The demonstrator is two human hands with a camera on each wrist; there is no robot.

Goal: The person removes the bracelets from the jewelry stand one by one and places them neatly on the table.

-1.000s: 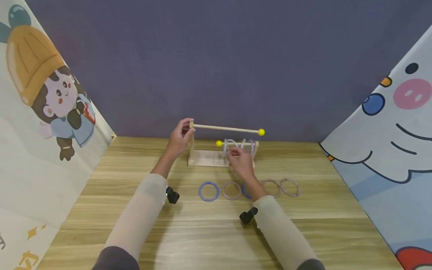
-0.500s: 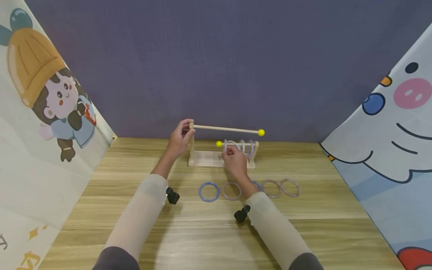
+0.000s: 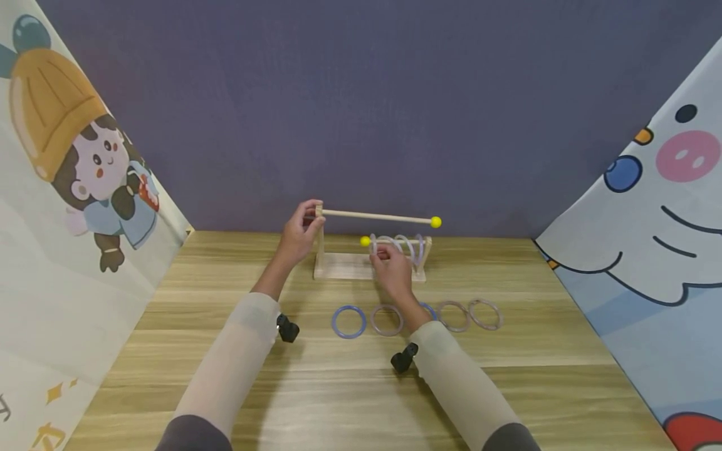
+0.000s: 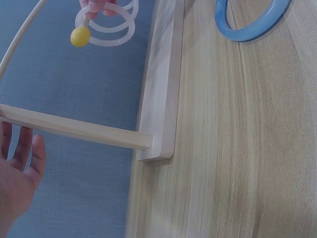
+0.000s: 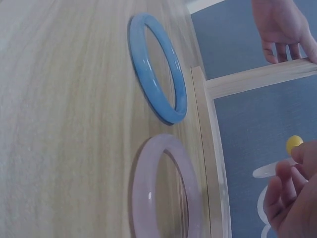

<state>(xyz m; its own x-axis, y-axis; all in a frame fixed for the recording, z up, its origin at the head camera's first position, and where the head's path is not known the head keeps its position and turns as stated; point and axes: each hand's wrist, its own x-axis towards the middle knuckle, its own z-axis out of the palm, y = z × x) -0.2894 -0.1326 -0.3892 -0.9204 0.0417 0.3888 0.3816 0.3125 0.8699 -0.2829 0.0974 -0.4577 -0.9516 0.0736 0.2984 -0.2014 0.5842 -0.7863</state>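
A wooden two-rod rack (image 3: pixel 344 266) stands at the back of the table, each rod tipped with a yellow ball. My left hand (image 3: pixel 300 232) grips the top of its tall left post, thumb in front and fingers behind. On the lower rod hang several pale translucent bangles (image 3: pixel 417 250). My right hand (image 3: pixel 393 269) pinches the leftmost bangle (image 3: pixel 373 243), close to the lower yellow ball (image 3: pixel 365 241). In the left wrist view the right fingers (image 4: pixel 99 6) show just above that ball. The long upper rod (image 3: pixel 378 217) carries no bangle.
In front of the rack, a row of bangles lies flat: a blue bangle (image 3: pixel 348 322) at left, a pinkish bangle (image 3: pixel 387 320), another blue bangle (image 3: pixel 429 310) partly behind my right wrist, and two brownish bangles (image 3: pixel 485 314) at right. A dark wall panel (image 3: pixel 361 113) rises behind the rack.
My right hand has moved left along the lower rod and taken hold of the leftmost bangle, which has shifted slightly toward the ball. Other bangles there have swung. My left hand stays on the post.
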